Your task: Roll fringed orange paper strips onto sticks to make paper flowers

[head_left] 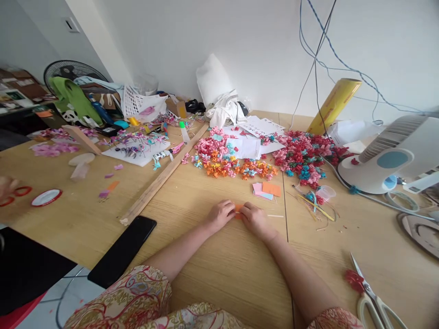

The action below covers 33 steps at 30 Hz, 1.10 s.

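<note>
In the middle of the wooden table, my left hand (222, 214) and my right hand (254, 218) meet over a small piece of orange paper (238, 209). The fingers of both hands are closed on it, one hand at each side, and they cover most of it. A thin pale stick (275, 216) lies just right of my right hand. Beyond that hand is a small stack of orange, pink and blue paper pieces (271, 189). Pink, orange and red paper flowers (222, 155) are heaped farther back.
A wooden strip (164, 176) runs diagonally on the left, near a black phone (122, 250). Scissors (368, 290) lie at the front right, below a white fan-like appliance (394, 155). At the left edge, another person's hand (7, 186) is near red-handled scissors (22, 191).
</note>
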Each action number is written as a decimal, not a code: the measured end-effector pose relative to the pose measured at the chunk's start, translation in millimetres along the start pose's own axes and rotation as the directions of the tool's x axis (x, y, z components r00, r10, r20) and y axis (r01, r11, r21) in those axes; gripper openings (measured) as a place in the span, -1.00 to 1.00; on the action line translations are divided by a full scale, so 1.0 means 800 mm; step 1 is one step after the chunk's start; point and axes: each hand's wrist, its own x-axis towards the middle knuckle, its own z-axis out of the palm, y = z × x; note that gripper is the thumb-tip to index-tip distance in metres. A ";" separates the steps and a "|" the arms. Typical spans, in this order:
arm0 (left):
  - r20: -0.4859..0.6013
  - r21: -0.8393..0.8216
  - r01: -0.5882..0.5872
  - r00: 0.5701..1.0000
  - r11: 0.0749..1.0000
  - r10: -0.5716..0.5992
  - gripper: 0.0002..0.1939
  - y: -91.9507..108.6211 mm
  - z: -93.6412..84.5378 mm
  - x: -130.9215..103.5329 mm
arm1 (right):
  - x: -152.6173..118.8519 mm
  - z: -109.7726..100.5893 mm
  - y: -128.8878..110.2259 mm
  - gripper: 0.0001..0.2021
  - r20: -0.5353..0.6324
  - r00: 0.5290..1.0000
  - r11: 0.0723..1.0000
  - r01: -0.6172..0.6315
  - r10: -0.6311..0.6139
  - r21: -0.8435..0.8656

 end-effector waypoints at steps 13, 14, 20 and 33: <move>0.060 0.078 -0.027 0.998 0.997 0.023 -0.93 0.011 -0.006 0.005 | 0.001 -0.007 -0.007 -0.83 -0.012 1.000 0.984 -0.020 0.023 0.178; 0.069 0.083 -0.028 0.997 0.996 0.022 -0.93 0.012 -0.007 0.006 | 0.001 -0.007 -0.007 -0.83 -0.012 0.999 0.979 -0.029 0.032 0.201; 0.130 0.067 -0.035 0.991 0.997 0.026 -0.95 0.014 -0.011 0.011 | 0.004 -0.008 -0.002 -0.86 -0.001 0.998 0.954 -0.062 0.066 0.292; 0.175 0.060 0.057 0.982 0.997 -0.067 -0.96 0.020 -0.017 0.020 | 0.006 -0.012 0.008 -0.87 -0.025 1.000 0.943 0.016 -0.008 0.331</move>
